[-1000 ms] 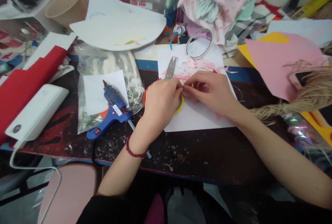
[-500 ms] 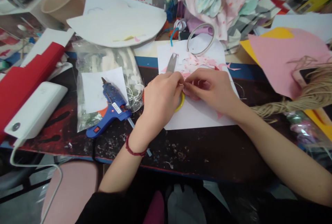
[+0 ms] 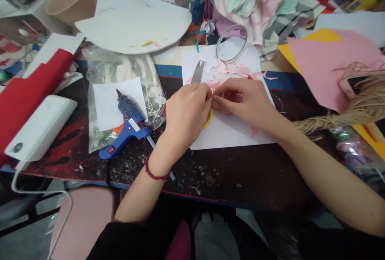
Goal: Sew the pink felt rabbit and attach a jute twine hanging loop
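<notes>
My left hand [image 3: 190,109] and my right hand [image 3: 245,99] meet fingertip to fingertip over a white sheet of paper [image 3: 234,133]. Both are closed in a pinch, and whatever is between the fingers is mostly hidden; a bit of pink shows there. Beneath my left hand lie scissors, with blades [image 3: 198,72] pointing away and a yellow handle [image 3: 208,118] partly covered. Pink paper scraps [image 3: 230,70] are heaped just beyond my fingers. A roll of tape [image 3: 232,44] stands on edge behind the scraps.
To the left, a blue glue gun [image 3: 129,125] rests on white paper [image 3: 102,105] over a clear plastic bag [image 3: 93,65]. A white power bank [image 3: 42,127] lies beside red material [image 3: 36,95]. On the right are pink paper [image 3: 321,67] and a twine bundle [image 3: 361,103].
Both hands keep the same pinched pose at almost the same spot. The whole view has shifted very slightly; nothing else visibly moved.
</notes>
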Tool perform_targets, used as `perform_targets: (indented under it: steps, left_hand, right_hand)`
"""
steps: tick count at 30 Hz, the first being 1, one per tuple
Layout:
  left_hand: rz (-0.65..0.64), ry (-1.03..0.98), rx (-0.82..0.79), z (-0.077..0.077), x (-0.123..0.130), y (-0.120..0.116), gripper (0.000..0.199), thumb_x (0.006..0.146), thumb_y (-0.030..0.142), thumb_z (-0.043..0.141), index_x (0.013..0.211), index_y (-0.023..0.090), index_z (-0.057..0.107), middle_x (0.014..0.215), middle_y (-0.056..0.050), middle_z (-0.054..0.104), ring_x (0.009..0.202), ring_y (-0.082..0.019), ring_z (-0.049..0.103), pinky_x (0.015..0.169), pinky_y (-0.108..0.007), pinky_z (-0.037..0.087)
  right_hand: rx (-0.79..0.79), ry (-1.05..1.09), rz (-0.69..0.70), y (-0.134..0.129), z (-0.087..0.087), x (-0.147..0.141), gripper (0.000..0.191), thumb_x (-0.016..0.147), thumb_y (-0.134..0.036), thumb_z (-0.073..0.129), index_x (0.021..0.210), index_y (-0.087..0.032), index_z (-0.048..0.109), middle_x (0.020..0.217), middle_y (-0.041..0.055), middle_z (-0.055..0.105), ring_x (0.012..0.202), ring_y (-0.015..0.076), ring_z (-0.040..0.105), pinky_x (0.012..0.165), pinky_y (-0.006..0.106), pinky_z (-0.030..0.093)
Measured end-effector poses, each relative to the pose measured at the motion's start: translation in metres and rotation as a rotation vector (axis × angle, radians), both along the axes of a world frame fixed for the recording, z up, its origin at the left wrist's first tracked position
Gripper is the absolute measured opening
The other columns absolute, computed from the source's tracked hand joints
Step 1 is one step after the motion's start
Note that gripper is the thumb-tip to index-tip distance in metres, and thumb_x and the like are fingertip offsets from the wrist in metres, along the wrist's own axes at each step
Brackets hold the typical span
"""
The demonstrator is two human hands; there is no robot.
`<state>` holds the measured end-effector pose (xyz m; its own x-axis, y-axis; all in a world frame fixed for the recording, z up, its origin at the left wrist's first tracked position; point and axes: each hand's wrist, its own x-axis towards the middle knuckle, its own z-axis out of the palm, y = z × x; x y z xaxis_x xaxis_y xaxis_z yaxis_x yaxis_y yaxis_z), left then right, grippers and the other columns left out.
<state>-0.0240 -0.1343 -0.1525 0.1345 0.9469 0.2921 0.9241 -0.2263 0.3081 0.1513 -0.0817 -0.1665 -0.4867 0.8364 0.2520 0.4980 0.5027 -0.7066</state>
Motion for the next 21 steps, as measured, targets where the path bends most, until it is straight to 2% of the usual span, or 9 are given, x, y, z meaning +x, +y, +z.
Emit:
perform_targets:
  steps: [15,21]
  left_hand:
    - [-0.009,-0.04,-0.018,0.0011,-0.0001,-0.0014,0.015,0.097,0.024,0.055,0.093,0.019,0.068,0.086,-0.005,0.073,0.081,-0.019,0.064,0.069,-0.032,0.041]
    - [-0.009,-0.042,-0.053,0.0014,-0.0002,-0.0008,0.014,0.097,0.023,0.055,0.093,0.019,0.067,0.088,-0.006,0.073,0.081,-0.02,0.064,0.071,-0.034,0.043]
  right_hand:
    - [-0.017,0.007,-0.026,0.0004,0.0003,-0.0002,0.008,0.085,-0.029,0.073,0.078,-0.026,0.074,0.074,-0.0005,0.074,0.064,0.0165,0.06,0.061,0.034,0.041]
    - [-0.035,0.016,-0.024,0.0014,0.0,-0.0001,0.011,0.086,-0.035,0.072,0.081,-0.025,0.075,0.075,0.0005,0.074,0.065,0.0168,0.06,0.06,0.033,0.042]
